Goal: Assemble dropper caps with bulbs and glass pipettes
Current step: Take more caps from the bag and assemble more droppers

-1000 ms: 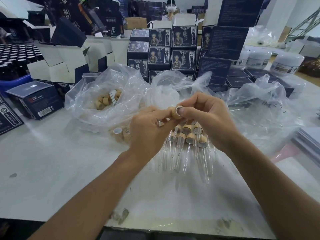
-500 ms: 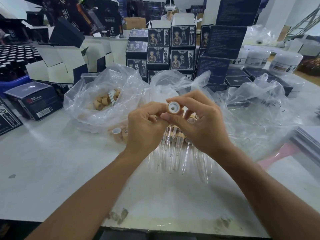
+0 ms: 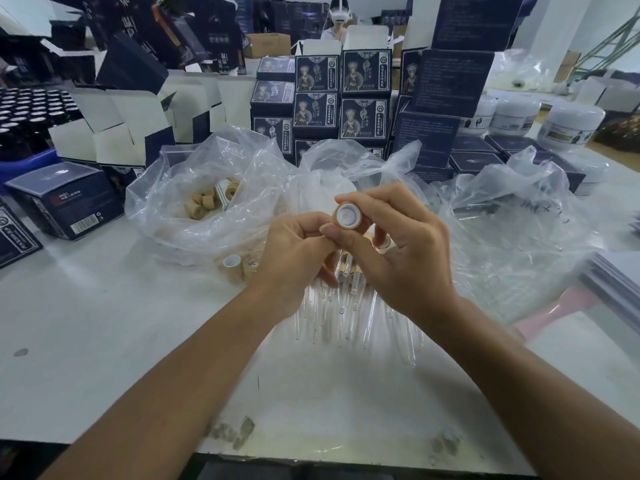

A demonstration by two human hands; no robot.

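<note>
Since the earlier frames the cap [image 3: 348, 215] has been turned end-on: its open mouth, showing a white lining, now faces the camera, where before its tan side wall showed. Both hands have risen slightly above the pile.

Right hand [image 3: 398, 258] pinches the cap between thumb and forefinger, other fingers loosely curled. Left hand [image 3: 294, 265] is curled, its fingertips meeting the cap from the left; whether it holds anything else cannot be told.

Cap is in the air, over the droppers [image 3: 349, 306], well above the table [image 3: 104, 341]. Its axis runs roughly along the line of sight, mouth toward the viewer, tilted slightly up.

Progress, judged: a fan of finished droppers lies under the hands, pipette tips pointing toward the viewer. Loose caps remain in the bag [image 3: 207, 202] at left, and two more [image 3: 235, 266] lie beside it. This cap appears to have its bulb seated; no pipette shows in it yet. Many units left.
</note>
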